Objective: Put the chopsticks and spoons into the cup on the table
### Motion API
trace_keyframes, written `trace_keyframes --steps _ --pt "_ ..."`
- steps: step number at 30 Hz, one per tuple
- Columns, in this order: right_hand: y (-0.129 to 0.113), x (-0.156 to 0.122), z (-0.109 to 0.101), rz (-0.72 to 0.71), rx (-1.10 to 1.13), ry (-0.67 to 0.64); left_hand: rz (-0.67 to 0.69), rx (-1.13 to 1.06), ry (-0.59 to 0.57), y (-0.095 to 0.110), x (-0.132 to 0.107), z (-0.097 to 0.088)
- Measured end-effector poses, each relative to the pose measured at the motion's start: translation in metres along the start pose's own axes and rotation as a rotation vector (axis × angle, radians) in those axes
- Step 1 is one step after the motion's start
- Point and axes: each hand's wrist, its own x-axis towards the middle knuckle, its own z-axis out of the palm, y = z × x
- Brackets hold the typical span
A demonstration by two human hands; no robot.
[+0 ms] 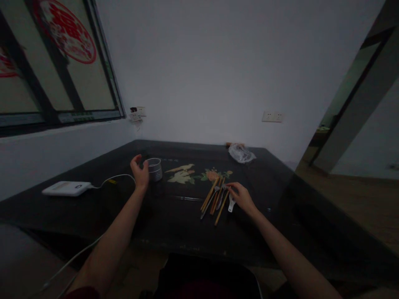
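Note:
A dark table [174,224] with a painted flower inlay [187,173] fills the middle of the view. My left hand [140,171] curls against the side of a small clear cup [154,168] standing upright on the table. My right hand [241,196] rests by a loose bundle of wooden chopsticks [215,197], metal utensils and a white spoon [231,204]. Its fingertips pinch at the top end of one piece in the bundle; which piece I cannot make out.
A white power bank [66,188] with a white cable [115,178] lies at the table's left. A crumpled clear plastic bag [240,153] sits at the far edge by the wall. Wall sockets [272,116], a window at left and a doorway at right surround the table.

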Motion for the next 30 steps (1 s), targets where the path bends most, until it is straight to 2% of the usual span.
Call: trace_keyframes --steps 5,7,9,12,14,16,18,20,22,25,30 --pt "-0.015 0.009 0.0 0.001 0.077 0.009 -0.306 -0.14 0.069 -0.031 0.006 0.005" --pt "-0.034 0.02 0.007 -0.034 0.148 -0.016 -0.399 -0.155 0.074 -0.038 0.007 0.005" --pt "-0.058 0.037 0.024 -0.094 0.208 -0.073 -0.456 -0.183 0.067 -0.043 0.007 0.005" --pt "-0.099 0.069 0.068 -0.167 0.292 -0.166 -0.557 -0.244 0.038 -0.045 0.005 0.005" --pt "-0.122 0.092 0.107 -0.143 0.346 -0.222 -0.626 -0.262 0.014 -0.044 0.003 0.006" --pt "-0.142 0.11 0.147 -0.004 0.396 -0.287 -0.665 -0.272 -0.013 -0.044 0.001 0.008" --pt "-0.156 0.122 0.185 0.213 0.434 -0.322 -0.68 -0.284 -0.032 -0.046 0.0 0.009" --pt "-0.166 0.127 0.215 0.247 0.437 -0.337 -0.69 -0.296 -0.043 -0.049 0.0 0.011" --pt "-0.173 0.126 0.236 0.254 0.446 -0.343 -0.693 -0.306 -0.057 -0.053 0.001 0.013" --pt "-0.178 0.124 0.251 0.24 0.499 -0.338 -0.697 -0.311 -0.085 -0.059 0.0 0.015" --pt "-0.179 0.125 0.245 0.126 0.65 -0.356 -0.718 -0.309 -0.088 -0.063 -0.005 0.018"
